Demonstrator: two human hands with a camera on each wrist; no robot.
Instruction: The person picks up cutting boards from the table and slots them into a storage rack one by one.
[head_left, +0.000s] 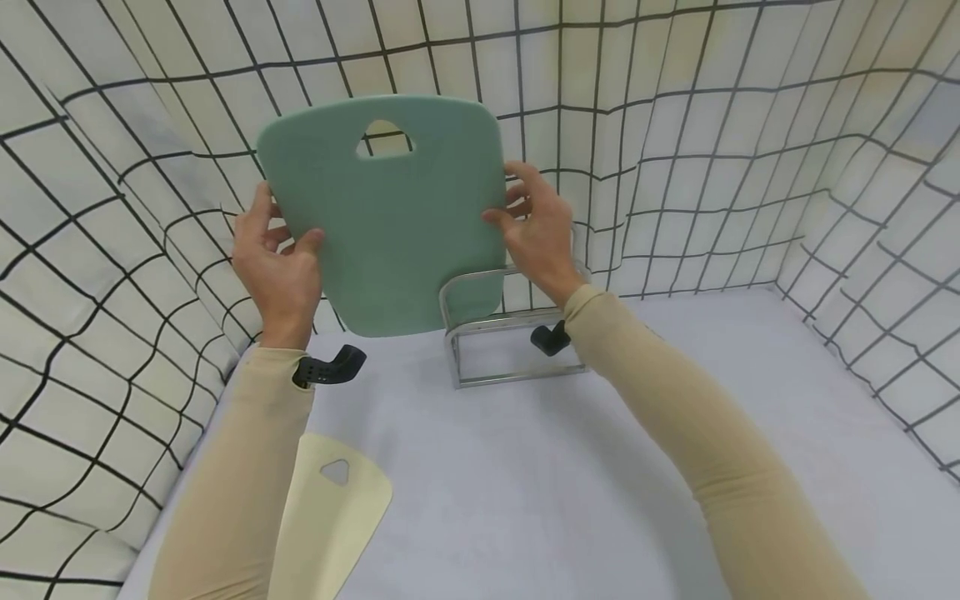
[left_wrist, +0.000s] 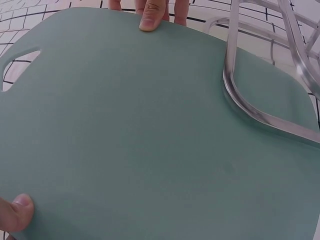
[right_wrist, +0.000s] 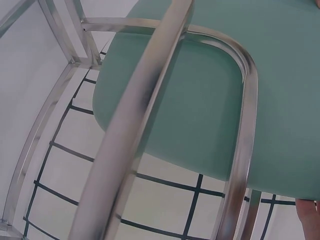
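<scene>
A green cutting board (head_left: pixel 397 225) with a handle hole at its top stands raised and upright before me in the head view. My left hand (head_left: pixel 279 271) grips its left edge, thumb on the front face and fingers behind. At the right edge my right hand (head_left: pixel 540 229) pinches it the same way. A metal rack (right_wrist: pixel 130 120) of bent bars sits on the table beneath my right hand. The board's lower right corner shows behind one rack loop in all three views. In the left wrist view, the board (left_wrist: pixel 150 125) fills most of the picture.
A pale yellow cutting board (head_left: pixel 326 517) lies on the white table (head_left: pixel 480 483), partly hidden by my left sleeve. Black-gridded white fabric walls (head_left: pixel 690 158) enclose the table at the back and both sides. Dark wrist mounts (head_left: pixel 330 367) stick out from both wrists.
</scene>
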